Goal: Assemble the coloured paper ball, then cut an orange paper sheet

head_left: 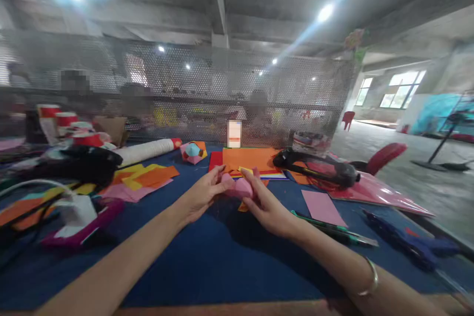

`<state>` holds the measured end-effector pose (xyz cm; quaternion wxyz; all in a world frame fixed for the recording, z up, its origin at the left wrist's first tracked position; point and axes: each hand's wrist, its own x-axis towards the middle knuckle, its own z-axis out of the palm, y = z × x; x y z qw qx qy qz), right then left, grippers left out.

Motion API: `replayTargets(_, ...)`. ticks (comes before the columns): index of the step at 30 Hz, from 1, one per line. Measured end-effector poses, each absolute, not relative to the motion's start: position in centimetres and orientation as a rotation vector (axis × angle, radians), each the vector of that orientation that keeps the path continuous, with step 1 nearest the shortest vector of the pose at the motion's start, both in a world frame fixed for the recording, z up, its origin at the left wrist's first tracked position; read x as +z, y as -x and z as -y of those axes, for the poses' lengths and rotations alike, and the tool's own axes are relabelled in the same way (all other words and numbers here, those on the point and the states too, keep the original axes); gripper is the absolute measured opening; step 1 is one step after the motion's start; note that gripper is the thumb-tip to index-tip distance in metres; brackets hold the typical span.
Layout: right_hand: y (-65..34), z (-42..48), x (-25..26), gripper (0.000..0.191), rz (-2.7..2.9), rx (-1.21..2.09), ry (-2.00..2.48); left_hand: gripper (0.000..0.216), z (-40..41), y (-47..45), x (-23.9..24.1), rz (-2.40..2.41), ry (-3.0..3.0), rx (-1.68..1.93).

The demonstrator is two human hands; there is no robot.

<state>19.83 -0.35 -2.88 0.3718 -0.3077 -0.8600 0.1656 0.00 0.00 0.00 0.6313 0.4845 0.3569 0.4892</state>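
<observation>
Between my two hands, above the middle of the blue table, is a folded pink paper piece (pixel 243 188). My left hand (pixel 207 190) closes on its left side with thumb and fingers. On the right, my right hand (pixel 267 201) grips the same piece, its fingers curled over the far edge. Bits of yellow and orange paper show around the pink one; whether they are joined to it I cannot tell. Just beyond lies a stack of coloured sheets (pixel 252 157), orange on top. A multicoloured folded paper ball (pixel 193 152) sits farther back on the left.
Loose paper sheets (pixel 138 182), a white roll (pixel 150 152) and a purple power strip with a white plug (pixel 79 215) are at left. On the right lie a pink sheet (pixel 324 207), a green cutter (pixel 333 229), a blue glue gun (pixel 403 242) and a black device (pixel 318 168).
</observation>
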Motion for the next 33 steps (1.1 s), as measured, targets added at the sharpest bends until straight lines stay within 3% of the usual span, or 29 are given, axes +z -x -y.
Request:
replayTargets(8,-19.7,0.3,-2.6,0.064,2.224,0.337,0.791,0.052,-0.7,0.0,-0.1,-0.743,-1.123,1.161)
replayTargets(18,-19.0,0.6,-3.6,0.089,2.22,0.169,0.831,0.043,-0.2,-1.0,-0.6,-0.766,-1.047,1.292)
replayTargets(33,-19.0,0.7,-4.4,0.092,2.315,-0.014,0.877,0.05,0.1,-1.5,-1.6,-0.82,-1.252,1.386)
